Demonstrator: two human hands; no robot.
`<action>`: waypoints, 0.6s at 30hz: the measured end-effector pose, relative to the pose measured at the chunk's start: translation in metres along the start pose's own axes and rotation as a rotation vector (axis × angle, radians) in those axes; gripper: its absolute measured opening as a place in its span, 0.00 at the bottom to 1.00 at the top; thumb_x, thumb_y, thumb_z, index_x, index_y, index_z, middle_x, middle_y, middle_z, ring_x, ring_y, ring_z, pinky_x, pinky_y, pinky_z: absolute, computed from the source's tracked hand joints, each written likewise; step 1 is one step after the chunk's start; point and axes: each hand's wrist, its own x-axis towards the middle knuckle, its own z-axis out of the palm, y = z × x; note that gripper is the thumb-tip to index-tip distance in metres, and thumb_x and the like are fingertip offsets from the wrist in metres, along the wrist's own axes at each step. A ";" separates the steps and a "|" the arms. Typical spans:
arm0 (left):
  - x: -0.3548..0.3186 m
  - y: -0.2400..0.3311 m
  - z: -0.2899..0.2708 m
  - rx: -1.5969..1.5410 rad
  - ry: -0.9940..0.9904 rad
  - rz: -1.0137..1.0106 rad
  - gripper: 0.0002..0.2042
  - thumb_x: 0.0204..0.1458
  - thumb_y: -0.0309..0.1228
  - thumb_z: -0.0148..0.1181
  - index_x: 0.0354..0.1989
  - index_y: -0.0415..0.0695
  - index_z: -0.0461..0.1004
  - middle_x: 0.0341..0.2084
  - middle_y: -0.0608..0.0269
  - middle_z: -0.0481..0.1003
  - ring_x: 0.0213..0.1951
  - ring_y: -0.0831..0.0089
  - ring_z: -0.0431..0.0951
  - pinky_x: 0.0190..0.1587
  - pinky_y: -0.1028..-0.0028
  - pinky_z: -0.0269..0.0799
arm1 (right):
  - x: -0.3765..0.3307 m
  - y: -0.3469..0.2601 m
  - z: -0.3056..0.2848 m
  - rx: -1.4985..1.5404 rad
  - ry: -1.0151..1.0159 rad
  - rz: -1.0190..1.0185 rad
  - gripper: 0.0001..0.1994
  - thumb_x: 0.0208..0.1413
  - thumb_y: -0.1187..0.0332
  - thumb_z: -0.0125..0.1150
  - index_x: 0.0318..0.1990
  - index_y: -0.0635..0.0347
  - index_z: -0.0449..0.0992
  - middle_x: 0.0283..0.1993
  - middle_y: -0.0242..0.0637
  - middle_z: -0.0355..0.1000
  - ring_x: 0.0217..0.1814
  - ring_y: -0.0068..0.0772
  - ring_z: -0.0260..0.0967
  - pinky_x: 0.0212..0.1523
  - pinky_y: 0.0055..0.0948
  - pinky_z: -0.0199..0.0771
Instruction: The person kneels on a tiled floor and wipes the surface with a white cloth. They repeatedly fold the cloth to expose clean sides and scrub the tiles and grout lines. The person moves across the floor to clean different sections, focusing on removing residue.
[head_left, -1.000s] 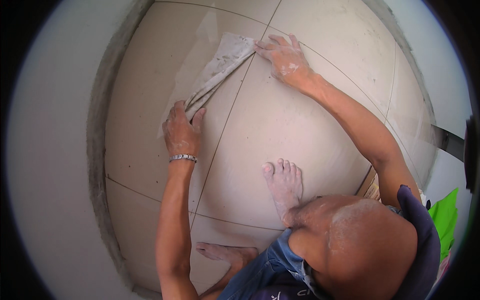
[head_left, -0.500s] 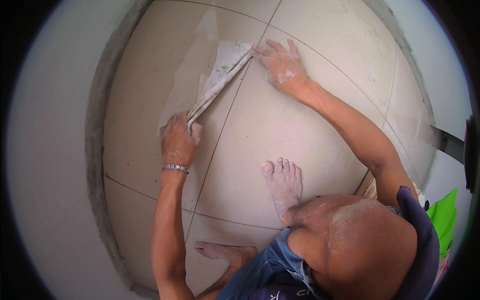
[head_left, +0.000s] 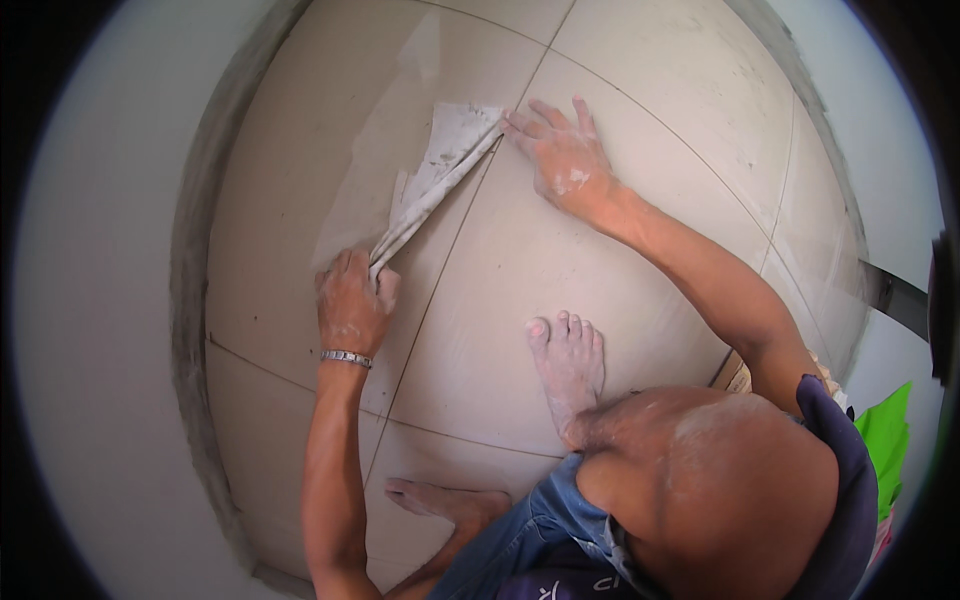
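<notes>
Grey-white and smeared with pale dust, a cloth (head_left: 440,175) lies on the beige floor tiles (head_left: 520,270), stretched into a long band between the two hands. Its far end fans out flat into a rough triangle, while the near part is twisted into a tight, creased rope. The long axis runs on a diagonal, from the lower left near the person up to the upper right away from them, roughly along and just left of a grout line (head_left: 450,230) between tiles. The left hand (head_left: 352,305) is clenched around the twisted near end, fingers curled shut on the fabric, a metal bracelet (head_left: 346,357) at its wrist. The right hand (head_left: 560,160) lies flat with fingers spread, its fingertips pressing the cloth's far corner against the tile. A bare foot (head_left: 568,365) rests on the tile, well apart from the cloth.
</notes>
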 end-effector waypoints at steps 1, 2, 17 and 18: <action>0.000 0.001 -0.001 0.010 -0.012 -0.004 0.17 0.56 0.31 0.57 0.52 0.37 0.76 0.38 0.44 0.77 0.41 0.43 0.77 0.50 0.51 0.70 | 0.000 0.000 -0.001 0.001 -0.004 0.000 0.33 0.52 0.77 0.59 0.70 0.59 0.69 0.74 0.33 0.65 0.79 0.46 0.55 0.75 0.73 0.47; 0.001 0.001 -0.002 0.013 -0.013 -0.004 0.17 0.56 0.31 0.57 0.52 0.37 0.76 0.38 0.44 0.77 0.41 0.44 0.77 0.50 0.51 0.70 | 0.000 0.000 -0.001 0.002 -0.007 0.001 0.33 0.53 0.77 0.60 0.70 0.60 0.69 0.74 0.33 0.65 0.79 0.46 0.55 0.75 0.73 0.47; 0.003 0.005 -0.001 0.030 -0.077 -0.068 0.10 0.53 0.31 0.60 0.37 0.37 0.72 0.36 0.45 0.74 0.42 0.45 0.76 0.50 0.50 0.69 | 0.003 0.008 0.013 0.018 -0.054 -0.070 0.32 0.53 0.75 0.59 0.70 0.61 0.68 0.75 0.35 0.63 0.79 0.45 0.54 0.75 0.74 0.44; 0.003 0.005 -0.001 0.030 -0.083 -0.068 0.10 0.53 0.31 0.60 0.37 0.37 0.72 0.36 0.45 0.74 0.42 0.45 0.76 0.49 0.50 0.69 | 0.003 0.008 0.013 0.013 -0.063 -0.079 0.32 0.55 0.74 0.59 0.70 0.62 0.67 0.75 0.36 0.62 0.79 0.46 0.54 0.75 0.75 0.43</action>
